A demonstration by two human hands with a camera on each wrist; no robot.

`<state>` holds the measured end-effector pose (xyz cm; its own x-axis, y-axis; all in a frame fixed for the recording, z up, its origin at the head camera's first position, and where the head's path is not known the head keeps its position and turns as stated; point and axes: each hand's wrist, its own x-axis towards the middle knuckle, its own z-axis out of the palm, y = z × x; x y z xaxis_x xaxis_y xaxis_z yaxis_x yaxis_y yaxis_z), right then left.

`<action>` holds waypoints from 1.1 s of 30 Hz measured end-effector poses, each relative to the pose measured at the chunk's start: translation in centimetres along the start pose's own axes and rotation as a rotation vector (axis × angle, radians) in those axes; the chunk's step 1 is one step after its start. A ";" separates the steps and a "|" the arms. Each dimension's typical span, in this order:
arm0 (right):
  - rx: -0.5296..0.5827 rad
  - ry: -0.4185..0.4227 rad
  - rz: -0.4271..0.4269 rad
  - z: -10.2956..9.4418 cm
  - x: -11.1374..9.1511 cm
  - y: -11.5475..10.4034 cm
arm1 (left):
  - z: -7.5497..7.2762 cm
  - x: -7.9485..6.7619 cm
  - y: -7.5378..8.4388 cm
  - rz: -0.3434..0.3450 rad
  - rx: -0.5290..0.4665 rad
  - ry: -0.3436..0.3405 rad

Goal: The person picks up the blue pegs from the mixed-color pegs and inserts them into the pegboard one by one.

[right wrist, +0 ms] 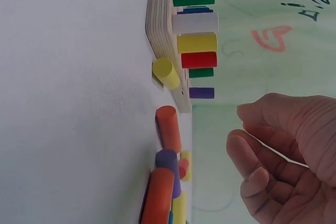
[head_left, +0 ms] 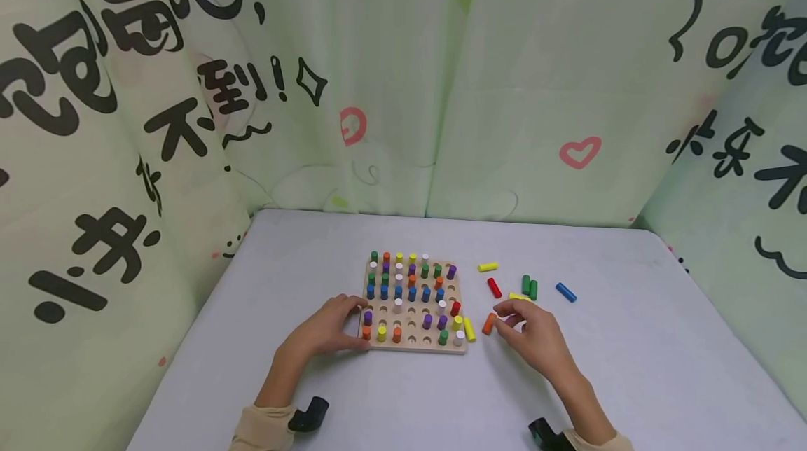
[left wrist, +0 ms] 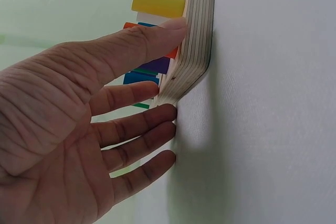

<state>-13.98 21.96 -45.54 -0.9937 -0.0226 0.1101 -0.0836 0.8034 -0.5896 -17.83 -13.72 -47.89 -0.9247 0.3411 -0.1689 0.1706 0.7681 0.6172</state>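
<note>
A wooden pegboard (head_left: 412,312) lies on the table, with rows of coloured pegs upright in its holes and several holes bare. My left hand (head_left: 330,325) rests against its left side, thumb at the near corner. In the left wrist view, the thumb of my left hand (left wrist: 79,103) touches the board's edge (left wrist: 197,30), and the other fingers reach out fairly straight. Close to an orange peg (head_left: 488,323) on the table hovers my right hand (head_left: 532,335). The right wrist view shows my right hand (right wrist: 286,156) loosely curled, nothing between thumb and fingers, apart from the orange peg (right wrist: 168,128).
A yellow peg (head_left: 469,329) leans at the board's right edge. Farther right lie a red peg (head_left: 494,288), another yellow peg (head_left: 487,267), two green pegs and a blue peg (head_left: 566,292). A purple peg (right wrist: 167,161) shows in the right wrist view. Printed curtains (head_left: 504,122) enclose the table.
</note>
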 end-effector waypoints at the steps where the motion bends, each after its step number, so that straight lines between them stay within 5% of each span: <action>1: 0.000 -0.002 0.005 0.0 0.0 0.1 | 0.0 0.0 0.0 0.000 0.000 0.000; 33: -0.065 -0.070 0.078 -1.5 -1.1 2.8 | -0.2 0.1 0.2 -0.012 -0.007 -0.008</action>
<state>-13.00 25.10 -46.15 -1.0000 0.0015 0.0082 -0.0032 0.8410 -0.5411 -17.97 -13.70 -47.62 -0.9239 0.3363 -0.1828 0.1570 0.7686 0.6202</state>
